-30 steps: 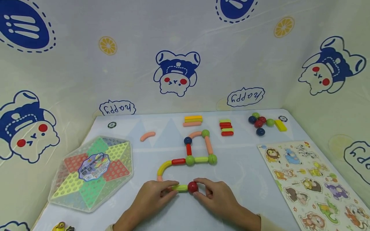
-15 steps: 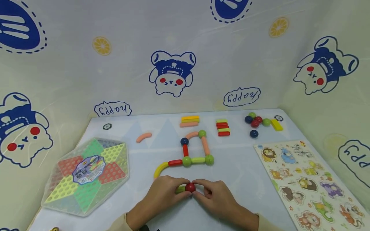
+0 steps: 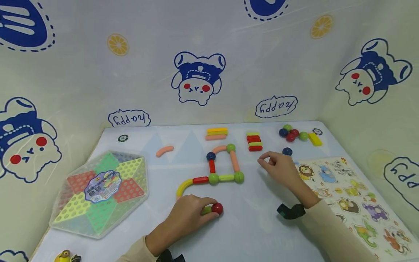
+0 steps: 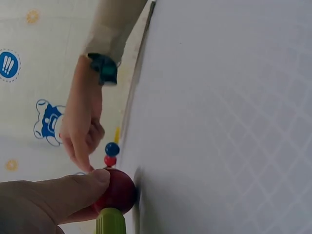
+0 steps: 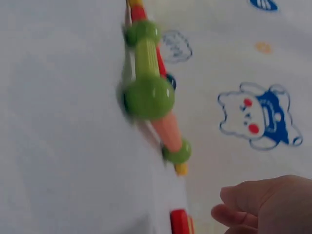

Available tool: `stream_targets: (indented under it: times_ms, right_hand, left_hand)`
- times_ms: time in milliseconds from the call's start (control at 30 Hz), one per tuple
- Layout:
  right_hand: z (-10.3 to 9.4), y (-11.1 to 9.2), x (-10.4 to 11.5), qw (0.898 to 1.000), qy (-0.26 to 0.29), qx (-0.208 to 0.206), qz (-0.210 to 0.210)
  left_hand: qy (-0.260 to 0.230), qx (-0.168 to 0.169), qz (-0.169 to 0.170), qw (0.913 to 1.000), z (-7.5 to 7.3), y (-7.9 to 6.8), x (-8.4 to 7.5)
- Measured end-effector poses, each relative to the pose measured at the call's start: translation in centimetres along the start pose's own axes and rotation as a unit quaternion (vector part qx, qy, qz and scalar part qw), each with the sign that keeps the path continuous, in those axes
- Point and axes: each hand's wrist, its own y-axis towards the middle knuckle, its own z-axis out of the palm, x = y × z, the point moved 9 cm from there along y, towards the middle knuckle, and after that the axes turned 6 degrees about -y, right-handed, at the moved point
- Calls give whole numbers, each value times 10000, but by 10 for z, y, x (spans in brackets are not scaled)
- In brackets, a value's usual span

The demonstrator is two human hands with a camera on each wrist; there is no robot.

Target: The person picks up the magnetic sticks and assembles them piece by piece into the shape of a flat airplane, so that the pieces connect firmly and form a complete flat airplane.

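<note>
In the head view my left hand (image 3: 186, 215) pinches a red ball (image 3: 217, 208) between thumb and forefinger, at the end of a light green stick (image 3: 206, 210). The left wrist view shows this ball (image 4: 117, 191) against the thumb. My right hand (image 3: 282, 170) hovers with nothing held, thumb and forefinger apart, by a row of short red and green sticks (image 3: 254, 148). Behind the left hand lies a joined chain: a yellow curved stick (image 3: 184, 187), a red stick (image 3: 200, 180), then a loop with green balls (image 3: 214, 178), a blue ball (image 3: 211, 156) and pink sticks (image 3: 235, 161).
Yellow and pink sticks (image 3: 216, 137) and a loose pink curved stick (image 3: 165, 151) lie at the back. Several balls (image 3: 290, 137) and a yellow block (image 3: 315, 139) are back right. A hexagonal checkers board (image 3: 99, 194) lies left, an animal sticker sheet (image 3: 348, 191) right, a yellow toy bird (image 3: 65, 256) front left.
My right hand has let go of the red ball and moved away to the back right. The left hand, earlier on the light green stick, now grips the ball at its end.
</note>
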Motion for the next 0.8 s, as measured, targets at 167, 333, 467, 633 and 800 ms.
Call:
stream_targets:
  times_ms: [167, 333, 467, 633, 800]
  right_hand:
    - [6, 30, -24, 9997, -226, 108, 6]
    - [14, 40, -41, 9995, -272, 149, 35]
    - [16, 45, -45, 9997, -247, -17, -55]
    - [16, 53, -41, 9985, -367, -222, -337]
    - [21, 59, -39, 9981, -466, -76, -388]
  left_hand:
    - [-30, 22, -22, 10000, 1, 2, 1]
    - [-33, 46, -59, 10000, 4, 2, 3]
    - [-22, 18, -75, 10000, 4, 1, 3]
    - [-23, 36, -131, 9999, 2, 1, 4]
    - [-85, 79, -157, 9998, 2, 0, 4]
